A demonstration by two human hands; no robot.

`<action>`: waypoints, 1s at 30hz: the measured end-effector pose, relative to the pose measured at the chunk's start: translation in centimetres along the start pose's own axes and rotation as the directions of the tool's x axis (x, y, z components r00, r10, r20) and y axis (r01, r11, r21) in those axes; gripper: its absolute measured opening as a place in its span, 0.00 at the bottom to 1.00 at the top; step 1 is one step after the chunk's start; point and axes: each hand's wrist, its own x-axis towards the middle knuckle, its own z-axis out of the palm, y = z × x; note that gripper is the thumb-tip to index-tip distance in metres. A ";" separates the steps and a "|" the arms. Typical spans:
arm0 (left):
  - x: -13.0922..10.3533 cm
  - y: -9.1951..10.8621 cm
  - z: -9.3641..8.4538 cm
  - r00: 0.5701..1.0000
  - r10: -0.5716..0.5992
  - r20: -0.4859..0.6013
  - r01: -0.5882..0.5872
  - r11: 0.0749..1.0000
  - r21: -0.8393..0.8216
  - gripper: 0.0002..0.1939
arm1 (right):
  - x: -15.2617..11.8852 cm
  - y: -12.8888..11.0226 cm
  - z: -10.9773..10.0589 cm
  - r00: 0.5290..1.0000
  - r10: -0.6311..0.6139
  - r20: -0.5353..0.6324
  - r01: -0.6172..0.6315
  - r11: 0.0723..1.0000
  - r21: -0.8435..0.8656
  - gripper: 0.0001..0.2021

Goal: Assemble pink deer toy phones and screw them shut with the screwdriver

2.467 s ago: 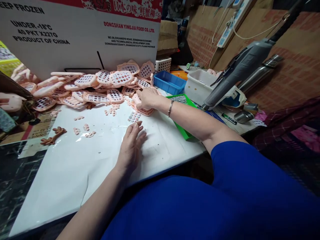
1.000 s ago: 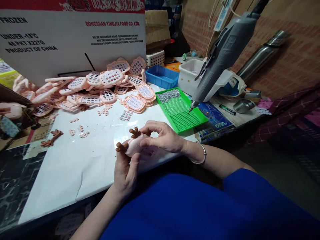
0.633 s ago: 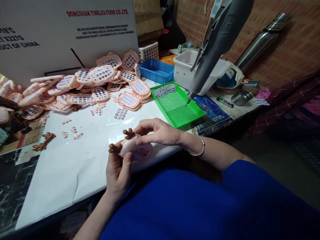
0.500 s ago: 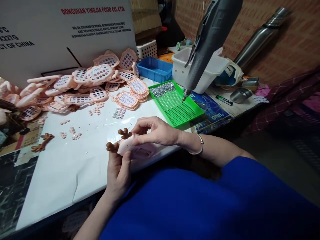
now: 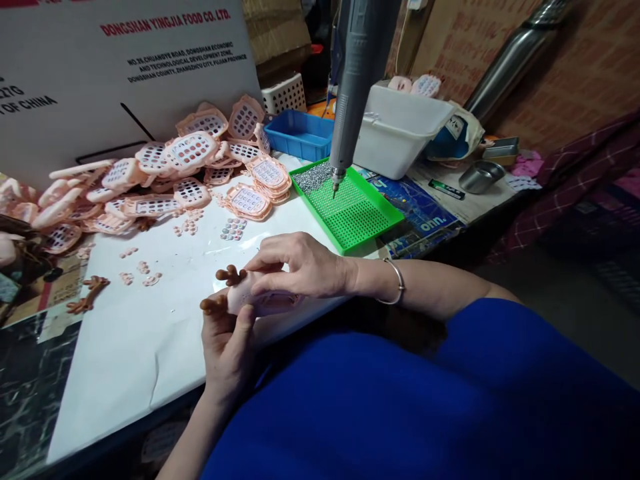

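Observation:
Between my two hands is a pale pink plastic toy phone shell (image 5: 241, 293) with brown antlers (image 5: 231, 275) at its far left end. My left hand (image 5: 227, 347) grips the shell from below, its thumb pressed on the near side. Across the top, my right hand (image 5: 305, 267) holds the same shell with thumb and fingers. My fingers hide part of the shell. Past my hands lie a small group of printed buttons (image 5: 233, 229) and some small pink pieces (image 5: 187, 223). A loose brown antler piece (image 5: 89, 295) rests on the left of the white table surface (image 5: 120, 360).
A heap of pink phone shells (image 5: 193, 150) leans by a white carton (image 5: 165, 40). An electric screwdriver (image 5: 347, 107) hangs over a green tray (image 5: 370, 230) with small screws (image 5: 311, 177). A blue bin (image 5: 300, 133), a white tub (image 5: 395, 147) and a metal cup (image 5: 481, 177) stand behind.
Both hands and the shell sit slightly further left in view. The screwdriver has swung left and hangs more upright. My view has shifted a little; both hands keep their hold.

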 end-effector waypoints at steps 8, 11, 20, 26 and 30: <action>0.6 0.5 -0.1 0.989 0.121 -0.089 -0.126 0.990 -0.059 0.17 | -1.3 0.5 0.3 0.998 -0.057 0.035 0.065 0.948 -0.312 0.15; 1.0 0.3 0.7 0.969 0.225 -0.105 -0.228 0.973 -0.021 0.16 | -1.8 0.7 0.6 0.998 -0.047 0.043 0.060 0.922 -0.382 0.17; 1.9 1.4 1.4 0.985 0.171 -0.031 -0.162 0.967 0.196 0.20 | -4.2 0.5 -8.6 0.436 -0.618 -0.654 -0.063 0.704 -0.707 0.33; 3.4 1.9 2.5 0.925 -0.372 0.074 0.379 0.912 -0.155 0.22 | -2.4 4.0 -13.5 0.775 -0.039 -0.630 0.041 0.999 -0.012 0.28; 4.3 1.8 4.3 0.697 -0.697 0.169 0.710 0.638 -0.298 0.16 | -1.7 4.2 -14.3 0.813 0.044 -0.580 0.044 0.990 0.137 0.28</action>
